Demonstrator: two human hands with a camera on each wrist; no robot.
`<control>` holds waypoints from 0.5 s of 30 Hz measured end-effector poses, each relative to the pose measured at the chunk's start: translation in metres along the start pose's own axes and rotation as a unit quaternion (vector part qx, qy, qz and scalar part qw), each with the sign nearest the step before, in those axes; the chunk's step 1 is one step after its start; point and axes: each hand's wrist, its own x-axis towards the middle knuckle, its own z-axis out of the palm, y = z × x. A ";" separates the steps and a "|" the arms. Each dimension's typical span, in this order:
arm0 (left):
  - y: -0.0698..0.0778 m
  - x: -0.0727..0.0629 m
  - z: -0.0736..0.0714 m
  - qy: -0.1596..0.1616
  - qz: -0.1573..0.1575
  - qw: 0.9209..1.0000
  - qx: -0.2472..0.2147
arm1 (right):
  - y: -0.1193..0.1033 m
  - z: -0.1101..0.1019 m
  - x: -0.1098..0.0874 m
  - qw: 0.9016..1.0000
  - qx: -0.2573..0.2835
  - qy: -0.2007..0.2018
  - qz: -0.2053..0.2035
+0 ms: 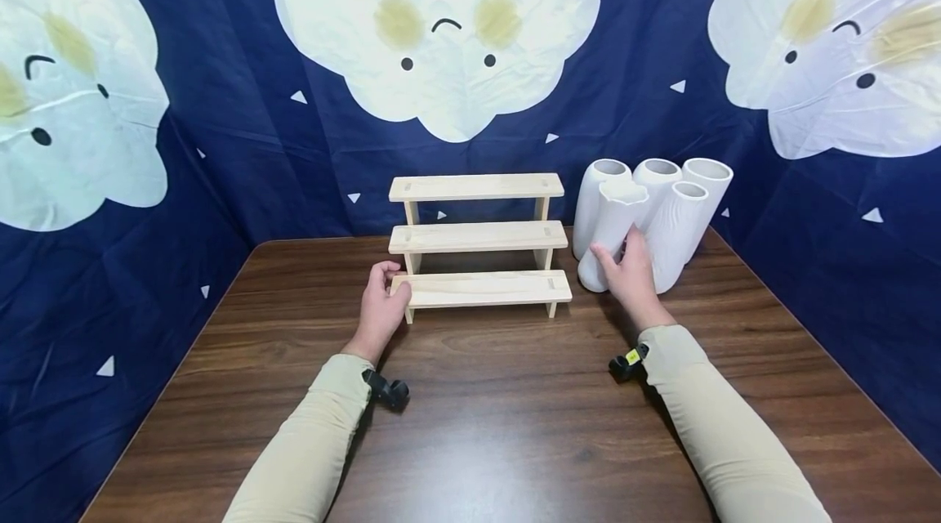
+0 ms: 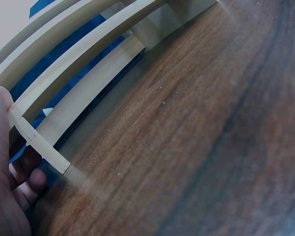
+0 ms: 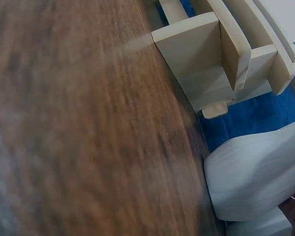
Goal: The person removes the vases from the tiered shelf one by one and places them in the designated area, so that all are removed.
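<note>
A light wooden three-tier stand stands on the table near the back cloth. My left hand grips the left end of its lowest shelf, thumb on the top and fingers by the side leg. To the right of the stand, my right hand holds a white vase with a wavy rim low on its body, thumb on the left side. That vase's base rests on the table in the right wrist view. The right fingers are mostly hidden between this vase and the ribbed white vase beside it.
Behind the held vase stand more white vases, close together at the table's back right. The brown wooden table reaches toward me. A dark blue cloth with cloud faces hangs around the back and sides.
</note>
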 end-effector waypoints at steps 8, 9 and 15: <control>0.001 -0.001 0.000 0.002 0.001 1.000 0.001 | 0.002 0.002 0.002 1.000 0.005 0.000 0.003; 0.001 -0.001 0.000 0.002 0.002 1.000 0.002 | 0.001 0.001 0.002 1.000 0.008 -0.002 0.008; 0.001 0.000 0.001 0.001 -0.002 1.000 0.001 | -0.026 -0.018 0.009 0.994 0.097 0.038 0.037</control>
